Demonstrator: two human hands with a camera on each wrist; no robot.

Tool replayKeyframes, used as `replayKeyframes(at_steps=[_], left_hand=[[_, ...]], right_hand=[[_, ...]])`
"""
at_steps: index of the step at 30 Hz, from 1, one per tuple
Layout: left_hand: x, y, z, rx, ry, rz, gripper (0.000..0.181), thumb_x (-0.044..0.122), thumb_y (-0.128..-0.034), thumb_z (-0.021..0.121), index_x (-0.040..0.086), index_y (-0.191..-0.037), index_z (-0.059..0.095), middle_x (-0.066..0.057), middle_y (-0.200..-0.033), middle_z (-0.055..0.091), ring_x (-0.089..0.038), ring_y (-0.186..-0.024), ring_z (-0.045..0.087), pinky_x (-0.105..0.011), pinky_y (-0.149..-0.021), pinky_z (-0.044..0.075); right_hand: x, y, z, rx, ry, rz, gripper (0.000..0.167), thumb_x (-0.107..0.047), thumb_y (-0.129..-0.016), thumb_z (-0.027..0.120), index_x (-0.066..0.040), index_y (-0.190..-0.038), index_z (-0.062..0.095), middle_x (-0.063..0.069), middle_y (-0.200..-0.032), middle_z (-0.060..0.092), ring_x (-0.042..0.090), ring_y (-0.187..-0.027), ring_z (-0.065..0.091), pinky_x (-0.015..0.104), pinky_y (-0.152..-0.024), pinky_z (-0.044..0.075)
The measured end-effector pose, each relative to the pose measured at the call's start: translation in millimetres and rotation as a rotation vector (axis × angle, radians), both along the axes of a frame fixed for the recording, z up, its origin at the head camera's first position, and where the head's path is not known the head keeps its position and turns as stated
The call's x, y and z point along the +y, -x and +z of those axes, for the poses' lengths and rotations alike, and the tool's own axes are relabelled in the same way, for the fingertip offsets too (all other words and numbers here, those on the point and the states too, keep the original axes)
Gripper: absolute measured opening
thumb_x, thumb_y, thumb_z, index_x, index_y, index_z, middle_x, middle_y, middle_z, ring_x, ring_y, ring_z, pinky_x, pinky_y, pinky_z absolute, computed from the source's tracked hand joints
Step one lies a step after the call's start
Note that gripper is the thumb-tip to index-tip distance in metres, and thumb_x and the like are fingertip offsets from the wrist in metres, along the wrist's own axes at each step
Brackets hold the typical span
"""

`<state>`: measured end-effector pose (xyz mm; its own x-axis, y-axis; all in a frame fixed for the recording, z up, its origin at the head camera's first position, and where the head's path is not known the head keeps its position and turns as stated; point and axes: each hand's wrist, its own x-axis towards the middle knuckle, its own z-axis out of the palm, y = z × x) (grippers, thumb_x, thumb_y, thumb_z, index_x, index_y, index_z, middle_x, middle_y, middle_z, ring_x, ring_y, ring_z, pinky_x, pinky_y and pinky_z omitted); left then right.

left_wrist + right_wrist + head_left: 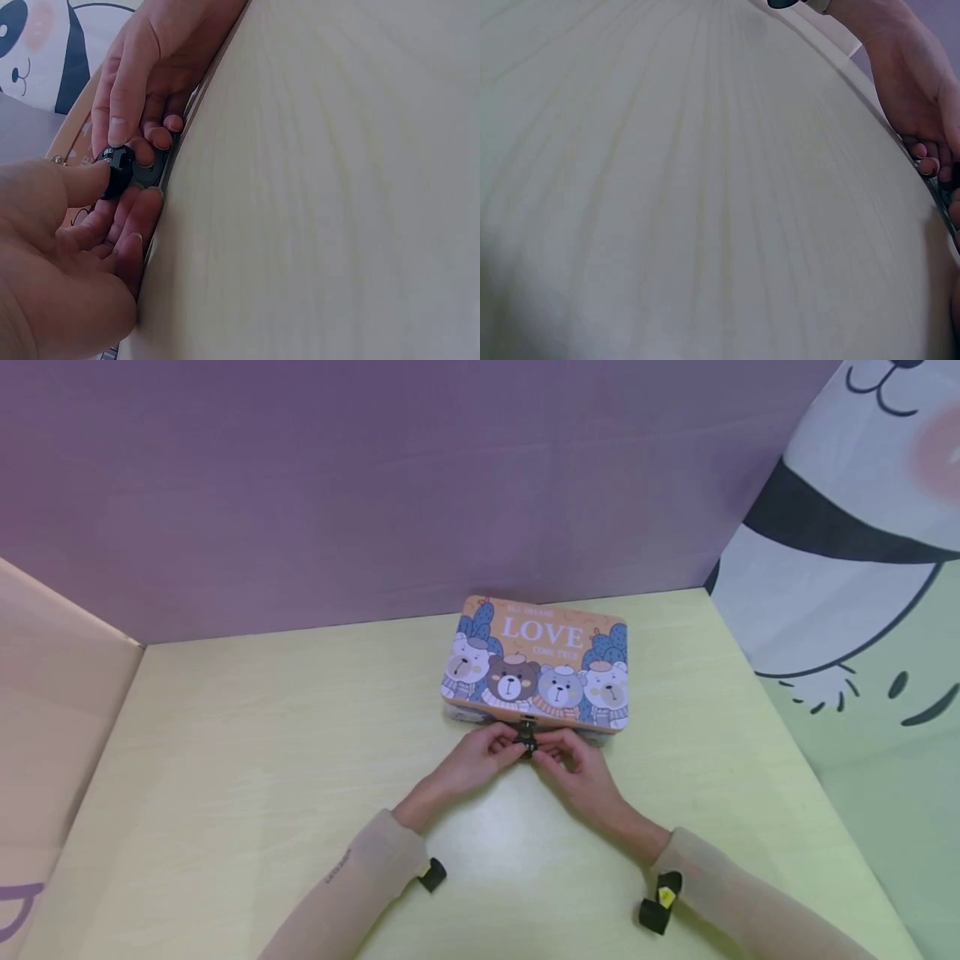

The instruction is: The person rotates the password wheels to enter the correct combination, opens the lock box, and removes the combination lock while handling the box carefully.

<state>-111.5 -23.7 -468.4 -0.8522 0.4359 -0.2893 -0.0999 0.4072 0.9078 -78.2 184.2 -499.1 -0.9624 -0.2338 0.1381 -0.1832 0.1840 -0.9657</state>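
Note:
A small black combination padlock [527, 743] is at the front clasp of a tin box [542, 635] printed with bears and the word LOVE. From the left, my left hand [480, 760] pinches the padlock between thumb and fingers. My right hand [583, 778] pinches it from the other side. In the left wrist view, both thumbs press on the black padlock [118, 174], with fingers curled beneath it. The right wrist view catches the left hand [919, 90] at its right edge; the padlock is mostly hidden there.
The box stands on a pale wooden table [285, 735], close to a purple back wall [360, 510]. To the right is a panel with a cartoon panda [862, 585]; a pale panel [60, 693] stands at left. Black wrist devices [432, 875] sit at both sleeves.

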Motion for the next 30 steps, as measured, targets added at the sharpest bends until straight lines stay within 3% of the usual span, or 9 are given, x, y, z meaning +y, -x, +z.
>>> replayKeyframes(at_steps=[20,30], left_hand=[[4.3,-3.1,3.0,0.013,0.049,0.022,0.020,0.024,-0.1054,0.058,0.007,-0.114,0.067,-0.005,-0.102,0.065,-0.018,-0.093,0.059,-0.036,-0.086,0.052],[2.3,-2.1,-0.5,0.015,0.003,0.018,0.022,0.022,-0.1035,0.062,0.006,-0.119,0.066,-0.004,-0.105,0.067,-0.016,-0.094,0.061,-0.034,-0.089,0.053]], right_hand=[[-0.2,-0.9,1.2,0.021,-0.010,0.006,0.024,0.006,-0.094,0.067,0.005,-0.118,0.065,0.019,-0.105,0.069,0.004,-0.093,0.063,0.021,-0.086,0.055],[0.6,-0.2,-0.2,0.032,-0.012,0.005,0.024,0.007,-0.094,0.067,0.005,-0.118,0.065,0.018,-0.104,0.069,0.004,-0.093,0.064,0.022,-0.085,0.056]])
